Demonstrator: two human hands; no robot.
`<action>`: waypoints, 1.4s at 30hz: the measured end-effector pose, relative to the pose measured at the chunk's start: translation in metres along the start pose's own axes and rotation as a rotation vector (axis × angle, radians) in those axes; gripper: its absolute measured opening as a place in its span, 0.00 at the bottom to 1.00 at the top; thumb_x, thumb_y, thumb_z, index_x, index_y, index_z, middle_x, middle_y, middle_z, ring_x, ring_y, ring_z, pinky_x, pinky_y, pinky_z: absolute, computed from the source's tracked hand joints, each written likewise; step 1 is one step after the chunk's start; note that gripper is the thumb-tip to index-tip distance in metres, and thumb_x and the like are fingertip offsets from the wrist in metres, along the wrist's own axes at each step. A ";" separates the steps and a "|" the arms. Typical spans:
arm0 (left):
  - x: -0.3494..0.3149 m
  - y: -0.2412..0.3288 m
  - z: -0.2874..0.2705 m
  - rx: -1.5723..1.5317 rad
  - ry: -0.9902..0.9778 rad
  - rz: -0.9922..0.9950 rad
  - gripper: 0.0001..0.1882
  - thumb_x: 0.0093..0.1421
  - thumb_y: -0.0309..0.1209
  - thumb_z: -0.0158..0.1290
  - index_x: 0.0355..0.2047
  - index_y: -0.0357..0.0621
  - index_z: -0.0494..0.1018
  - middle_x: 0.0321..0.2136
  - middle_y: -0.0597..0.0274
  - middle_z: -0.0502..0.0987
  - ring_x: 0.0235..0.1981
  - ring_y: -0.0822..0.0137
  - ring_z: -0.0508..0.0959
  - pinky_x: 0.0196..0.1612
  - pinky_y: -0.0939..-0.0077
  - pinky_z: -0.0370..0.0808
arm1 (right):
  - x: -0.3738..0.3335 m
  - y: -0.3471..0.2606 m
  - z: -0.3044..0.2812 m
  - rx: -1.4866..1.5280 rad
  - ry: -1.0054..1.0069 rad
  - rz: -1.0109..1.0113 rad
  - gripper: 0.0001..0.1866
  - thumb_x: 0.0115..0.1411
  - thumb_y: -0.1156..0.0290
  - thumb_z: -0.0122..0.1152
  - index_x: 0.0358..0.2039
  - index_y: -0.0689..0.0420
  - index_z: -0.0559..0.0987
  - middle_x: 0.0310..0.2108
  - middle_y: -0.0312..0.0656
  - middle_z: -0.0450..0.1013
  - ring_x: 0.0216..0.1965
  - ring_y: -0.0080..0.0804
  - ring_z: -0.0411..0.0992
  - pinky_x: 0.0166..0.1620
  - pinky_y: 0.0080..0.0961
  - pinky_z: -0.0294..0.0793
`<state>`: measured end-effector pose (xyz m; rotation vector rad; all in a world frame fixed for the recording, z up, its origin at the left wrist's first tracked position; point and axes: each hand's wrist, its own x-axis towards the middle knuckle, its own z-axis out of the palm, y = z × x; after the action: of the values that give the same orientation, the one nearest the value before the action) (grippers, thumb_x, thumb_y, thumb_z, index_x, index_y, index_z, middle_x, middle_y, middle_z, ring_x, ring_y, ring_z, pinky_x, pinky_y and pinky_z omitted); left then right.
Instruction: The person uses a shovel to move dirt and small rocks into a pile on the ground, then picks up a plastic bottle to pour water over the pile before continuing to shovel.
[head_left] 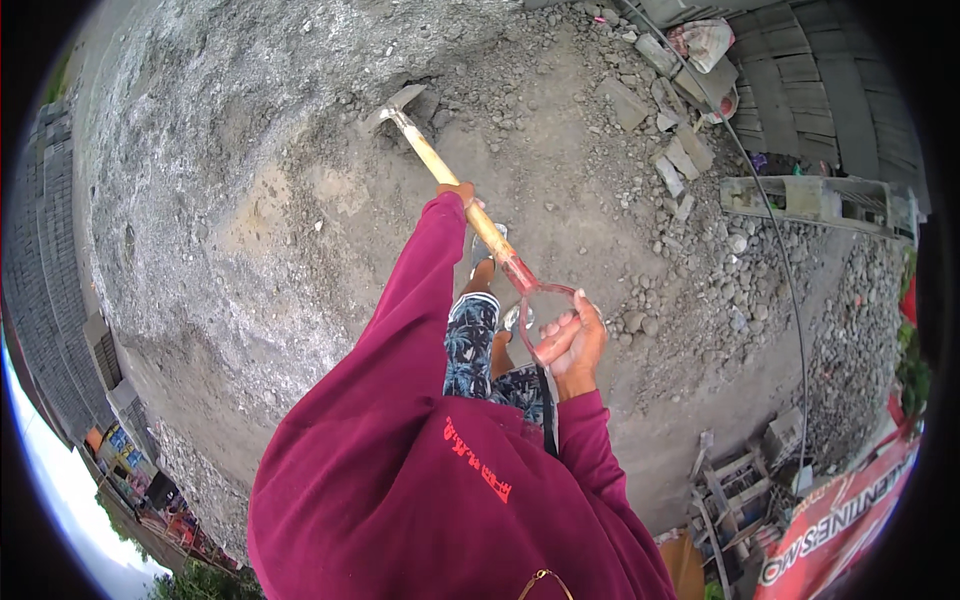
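The grey metal shovel blade (400, 105) was partly buried in gravel; the maroon sleeve (425, 270) hid most of the left hand (460, 190).

A maroon long-sleeved hoodie with red lettering printed on the chest covers both arms to the wrists. Below it are dark shorts (470, 345) patterned with pale palm leaves. Both hands, left (462, 190) and right (572, 345), are bare.

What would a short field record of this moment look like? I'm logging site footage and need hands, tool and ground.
left hand: grips the pale wooden shaft of the shovel
right hand: holds the shovel's red D-shaped handle
blade: grey metal blade at the edge of the grey gravel pile
ground: packed dirt, scattered stones
nearby: grey concrete block
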<state>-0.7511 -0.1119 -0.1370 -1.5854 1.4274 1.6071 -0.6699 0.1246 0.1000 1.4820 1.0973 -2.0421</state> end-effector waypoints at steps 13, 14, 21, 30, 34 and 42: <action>-0.196 -0.129 0.104 -0.133 -0.132 -0.051 0.15 0.55 0.32 0.50 0.29 0.26 0.65 0.16 0.49 0.73 0.14 0.60 0.76 0.17 0.69 0.76 | -0.165 -0.064 -0.147 -0.026 0.171 -0.201 0.09 0.58 0.62 0.55 0.31 0.51 0.67 0.13 0.36 0.62 0.10 0.30 0.61 0.15 0.30 0.65; -0.205 -0.135 0.110 -0.136 -0.144 -0.095 0.15 0.55 0.31 0.51 0.28 0.25 0.65 0.15 0.49 0.73 0.13 0.60 0.76 0.17 0.69 0.75 | -0.168 -0.064 -0.156 -0.067 0.171 -0.236 0.09 0.58 0.63 0.55 0.31 0.52 0.67 0.13 0.37 0.62 0.09 0.30 0.61 0.14 0.29 0.65; -0.151 -0.152 0.103 -0.106 -0.055 0.119 0.15 0.57 0.34 0.48 0.30 0.28 0.66 0.16 0.51 0.74 0.14 0.61 0.77 0.18 0.69 0.75 | -0.099 -0.026 -0.204 -0.081 0.039 -0.309 0.10 0.56 0.69 0.56 0.36 0.59 0.69 0.14 0.37 0.63 0.10 0.29 0.63 0.14 0.28 0.67; -0.150 -0.208 0.202 -0.074 -0.283 -0.068 0.23 0.56 0.38 0.48 0.40 0.26 0.64 0.21 0.48 0.76 0.19 0.55 0.78 0.22 0.61 0.78 | -0.115 -0.080 -0.255 -0.603 0.017 -0.551 0.15 0.54 0.73 0.62 0.40 0.65 0.72 0.29 0.40 0.72 0.22 0.19 0.68 0.24 0.16 0.67; -0.280 -0.301 0.300 -0.194 -0.474 -0.290 0.22 0.57 0.36 0.50 0.44 0.29 0.61 0.25 0.48 0.75 0.23 0.55 0.79 0.25 0.61 0.79 | -0.205 -0.127 -0.350 -0.673 0.318 -0.625 0.15 0.53 0.72 0.62 0.38 0.65 0.72 0.28 0.40 0.72 0.22 0.19 0.68 0.26 0.15 0.67; -0.368 -0.367 0.345 -0.215 -0.614 -0.340 0.21 0.53 0.35 0.52 0.43 0.36 0.62 0.26 0.51 0.73 0.24 0.55 0.77 0.29 0.59 0.76 | -0.275 -0.157 -0.376 -0.931 0.319 -0.861 0.17 0.46 0.71 0.66 0.36 0.65 0.73 0.28 0.41 0.72 0.29 0.28 0.69 0.35 0.25 0.69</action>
<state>-0.4974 0.4398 0.0048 -1.1935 0.6488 1.8519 -0.4460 0.4764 0.3601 0.8827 2.6658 -1.2550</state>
